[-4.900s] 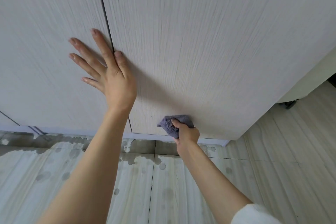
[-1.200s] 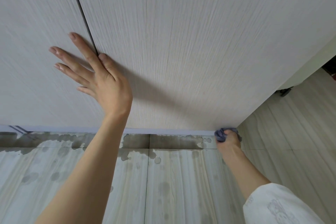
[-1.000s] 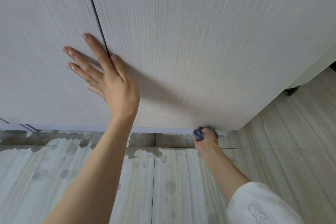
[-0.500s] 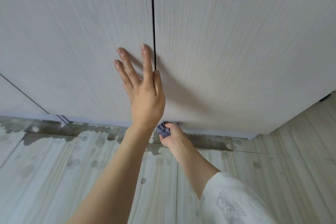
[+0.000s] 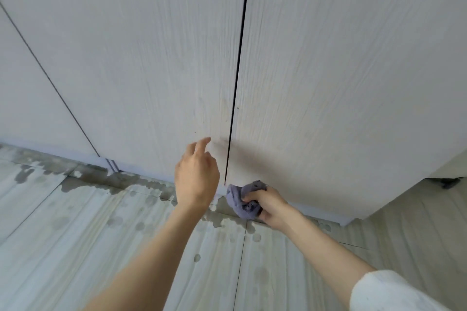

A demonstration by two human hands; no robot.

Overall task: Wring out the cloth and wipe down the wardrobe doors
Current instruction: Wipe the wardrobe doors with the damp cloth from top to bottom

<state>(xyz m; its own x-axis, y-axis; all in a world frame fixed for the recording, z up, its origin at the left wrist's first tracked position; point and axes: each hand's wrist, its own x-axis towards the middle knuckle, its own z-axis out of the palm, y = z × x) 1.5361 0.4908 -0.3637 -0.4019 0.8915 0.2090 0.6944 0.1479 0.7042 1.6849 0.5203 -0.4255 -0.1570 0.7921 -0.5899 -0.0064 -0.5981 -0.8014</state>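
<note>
Head view: one bunched purple cloth gripped in the right hand at the bottom edge of the right of three visible wardrobe doors. The left hand, fingers loosely extended, holds nothing; its contact with the door is unclear. Wet floor below.

Soft, even daylight, fairly bright; no glare; left hand slightly motion-blurred, throwing a diffuse shadow toward 3 o'clock across the wardrobe doors; wide-angle bowing of door seams toward 9 o'clock edge; overall focus mildly soft.
</note>
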